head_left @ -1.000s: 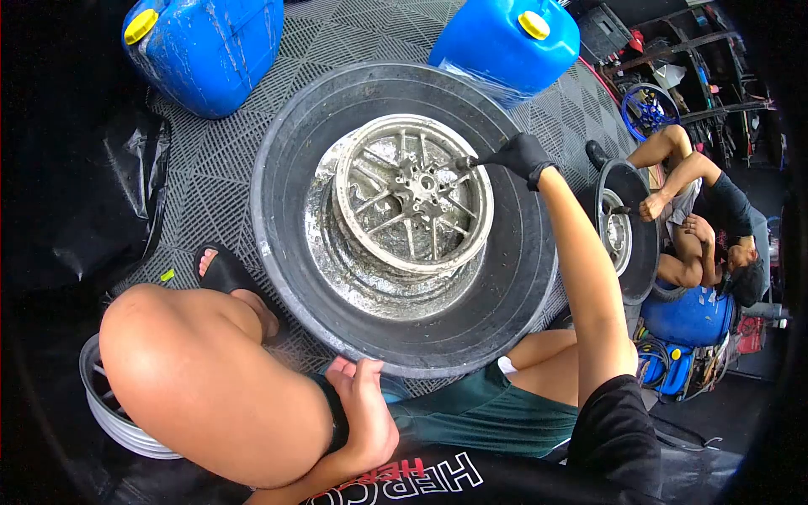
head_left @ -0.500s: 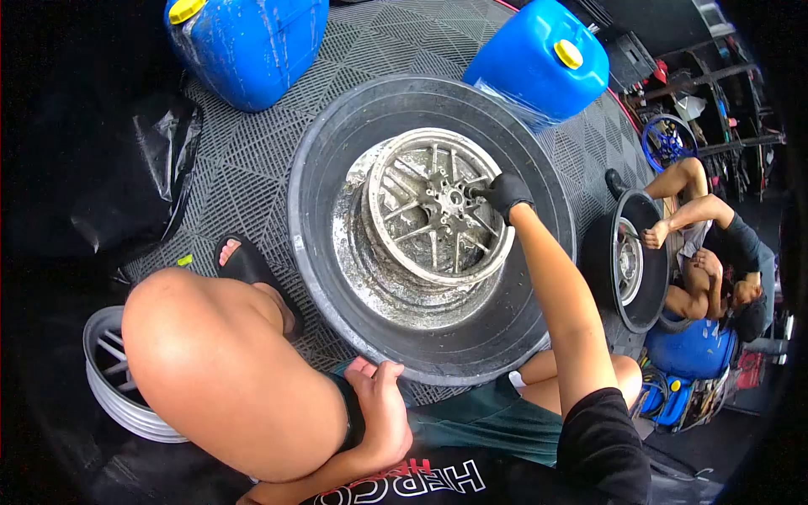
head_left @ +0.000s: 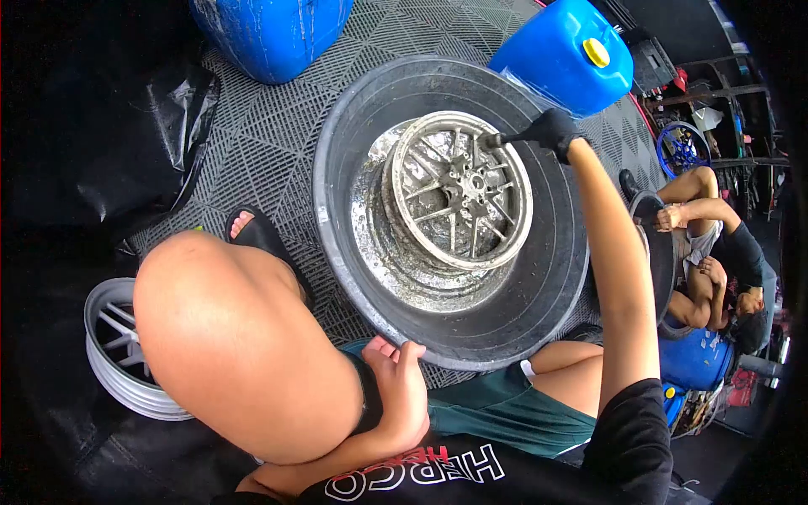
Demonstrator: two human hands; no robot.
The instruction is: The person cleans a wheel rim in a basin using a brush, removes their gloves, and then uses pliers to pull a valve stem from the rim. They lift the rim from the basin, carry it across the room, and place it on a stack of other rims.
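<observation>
Your gloved right hand (head_left: 551, 130) closed on tool (head_left: 497, 140) at rim (head_left: 461, 189); left hand (head_left: 402, 391) loosely open on tub (head_left: 555, 278) edge. Rim likely heavy, slick; grip spokes.

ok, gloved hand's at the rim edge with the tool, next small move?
Probably draw the tool inward along a spoke toward the hub: the right hand has its tip at the alloy wheel's upper edge, while the left hand steadies the tire.

Two blue jerrycans (head_left: 271, 34) (head_left: 566, 61) stand on the grey grid-pattern floor mat (head_left: 261, 160), the right one with a yellow cap (head_left: 597, 52). Black plastic sheeting (head_left: 109, 135) lies at the left. A bare silver rim (head_left: 118, 353) rests at lower left. At the right, another person (head_left: 715, 261) crouches beside a second tyre (head_left: 661, 252); a blue wheel (head_left: 680, 148) leans further back.
</observation>
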